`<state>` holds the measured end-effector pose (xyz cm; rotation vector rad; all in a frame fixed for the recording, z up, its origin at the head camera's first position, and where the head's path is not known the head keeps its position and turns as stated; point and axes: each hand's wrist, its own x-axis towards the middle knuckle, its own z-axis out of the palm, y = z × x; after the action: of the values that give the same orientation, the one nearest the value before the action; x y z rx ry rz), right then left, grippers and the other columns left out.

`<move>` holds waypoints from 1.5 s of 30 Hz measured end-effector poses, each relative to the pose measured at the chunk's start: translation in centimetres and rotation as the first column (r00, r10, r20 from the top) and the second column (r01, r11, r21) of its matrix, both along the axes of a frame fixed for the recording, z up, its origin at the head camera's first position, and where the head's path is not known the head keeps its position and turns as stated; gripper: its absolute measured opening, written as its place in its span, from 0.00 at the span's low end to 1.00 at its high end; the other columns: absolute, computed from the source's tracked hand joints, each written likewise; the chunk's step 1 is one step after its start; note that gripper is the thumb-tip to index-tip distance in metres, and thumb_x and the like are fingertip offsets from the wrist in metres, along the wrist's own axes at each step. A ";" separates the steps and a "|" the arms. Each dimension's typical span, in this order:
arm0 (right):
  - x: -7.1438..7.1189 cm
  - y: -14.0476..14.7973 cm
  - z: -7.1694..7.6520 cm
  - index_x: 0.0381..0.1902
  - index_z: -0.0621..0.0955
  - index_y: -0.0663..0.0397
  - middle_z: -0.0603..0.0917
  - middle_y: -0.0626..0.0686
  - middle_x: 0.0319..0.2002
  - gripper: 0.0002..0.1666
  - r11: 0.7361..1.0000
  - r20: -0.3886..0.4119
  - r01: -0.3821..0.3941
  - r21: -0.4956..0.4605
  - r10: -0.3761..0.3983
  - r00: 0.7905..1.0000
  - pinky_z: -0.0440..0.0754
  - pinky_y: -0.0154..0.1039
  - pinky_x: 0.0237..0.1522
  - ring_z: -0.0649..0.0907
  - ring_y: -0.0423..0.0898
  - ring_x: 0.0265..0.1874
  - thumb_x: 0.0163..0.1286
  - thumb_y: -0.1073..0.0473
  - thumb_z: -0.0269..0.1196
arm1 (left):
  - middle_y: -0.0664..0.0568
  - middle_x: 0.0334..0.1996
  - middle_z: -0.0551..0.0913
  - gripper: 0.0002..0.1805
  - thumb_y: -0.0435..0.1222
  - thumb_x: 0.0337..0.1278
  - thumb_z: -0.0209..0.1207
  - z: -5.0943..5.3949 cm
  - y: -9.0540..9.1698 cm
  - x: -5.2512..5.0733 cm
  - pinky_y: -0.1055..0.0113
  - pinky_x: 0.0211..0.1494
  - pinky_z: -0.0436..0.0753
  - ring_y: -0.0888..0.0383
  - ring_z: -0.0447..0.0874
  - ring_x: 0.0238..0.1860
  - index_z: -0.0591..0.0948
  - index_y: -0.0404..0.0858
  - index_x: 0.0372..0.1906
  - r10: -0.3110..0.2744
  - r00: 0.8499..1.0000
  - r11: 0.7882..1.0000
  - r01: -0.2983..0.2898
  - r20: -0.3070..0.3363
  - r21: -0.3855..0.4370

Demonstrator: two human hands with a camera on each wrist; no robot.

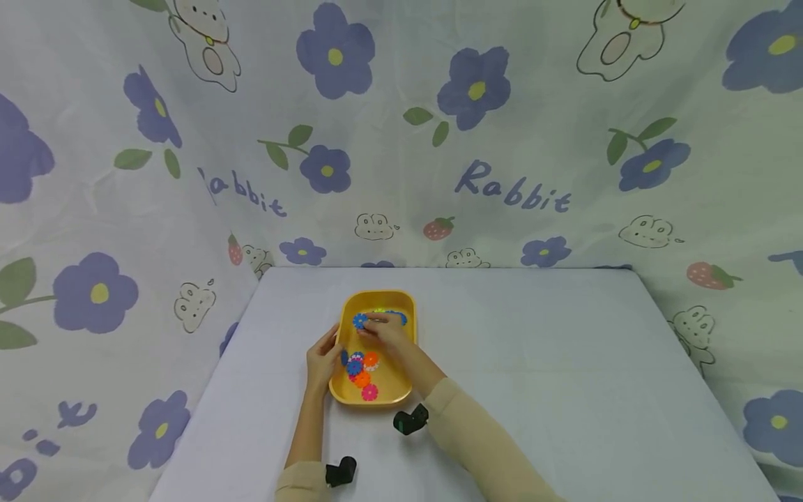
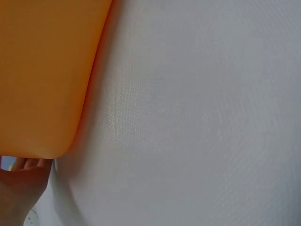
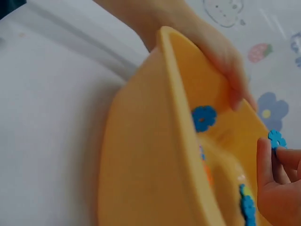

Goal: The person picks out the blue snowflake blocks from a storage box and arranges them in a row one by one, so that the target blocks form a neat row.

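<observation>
A yellow plastic tray (image 1: 389, 399) with raised walls stands on the table, tilted in the right wrist view. My left hand (image 1: 323, 358) holds its left side, thumb over the rim. Between thumb and fingertips, my right hand (image 3: 284, 190) pinches a blue flower-shaped plastic piece (image 3: 276, 139) above the tray's far half. Orange pieces (image 1: 362, 378), a pink piece (image 1: 370, 392) and several blue ones lie clustered in the near half. One blue piece (image 3: 204, 118) leans against the left wall. More blue pieces (image 1: 401, 318) and a yellow-green one sit at the far end, partly behind my right hand.
A white cloth (image 1: 533, 390) covers the table. Behind it and to the sides hang flower-and-rabbit printed curtains (image 1: 401, 139). Black devices are strapped to both wrists, the left one (image 1: 341, 472) near the table's front and the right one (image 1: 410, 420) just beyond the tray's near corner.
</observation>
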<state>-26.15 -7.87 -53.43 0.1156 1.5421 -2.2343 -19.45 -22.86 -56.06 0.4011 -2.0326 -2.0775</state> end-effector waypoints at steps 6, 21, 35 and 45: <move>-0.6 3.0 1.9 0.57 0.74 0.72 0.84 0.64 0.39 0.21 0.998 -0.026 -0.018 -0.053 0.016 1.000 0.83 0.39 0.41 0.87 0.48 0.31 0.65 0.74 0.55 | 0.37 0.60 0.73 0.26 0.25 0.57 0.53 -0.1 -0.1 0.0 0.84 0.45 0.75 0.53 0.71 0.55 0.73 0.36 0.63 0.006 0.999 0.999 -0.005 0.040 -0.032; -1.8 12.2 1.8 0.54 0.75 0.76 0.85 0.62 0.37 0.20 0.993 -0.139 0.106 0.041 -0.100 0.985 0.84 0.34 0.36 0.86 0.43 0.27 0.63 0.75 0.58 | 0.38 0.64 0.69 0.26 0.26 0.59 0.53 0.6 -0.4 0.3 0.89 0.45 0.72 0.47 0.68 0.62 0.71 0.34 0.64 -0.017 0.998 0.998 0.020 0.053 -0.064; -2.9 16.1 -0.6 0.48 0.77 0.79 0.85 0.62 0.33 0.17 0.950 -0.138 0.261 0.174 -0.239 0.961 0.84 0.38 0.39 0.85 0.44 0.26 0.61 0.74 0.61 | 0.37 0.63 0.69 0.26 0.27 0.60 0.52 0.3 -0.7 0.2 0.89 0.45 0.72 0.48 0.67 0.62 0.70 0.37 0.65 -0.014 0.996 0.998 0.019 0.083 -0.056; -2.9 16.6 -2.6 0.44 0.78 0.80 0.84 0.66 0.34 0.15 0.929 -0.085 0.264 0.260 -0.250 0.964 0.85 0.35 0.33 0.85 0.44 0.24 0.59 0.74 0.63 | 0.36 0.63 0.69 0.26 0.28 0.61 0.53 0.0 -0.3 0.1 0.89 0.45 0.71 0.48 0.67 0.62 0.70 0.38 0.66 -0.019 0.995 0.998 0.025 0.100 -0.055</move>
<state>-29.06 8.75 -56.08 0.3635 1.9532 -2.2185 -19.39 -23.12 -56.05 0.4836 -2.1549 -2.0464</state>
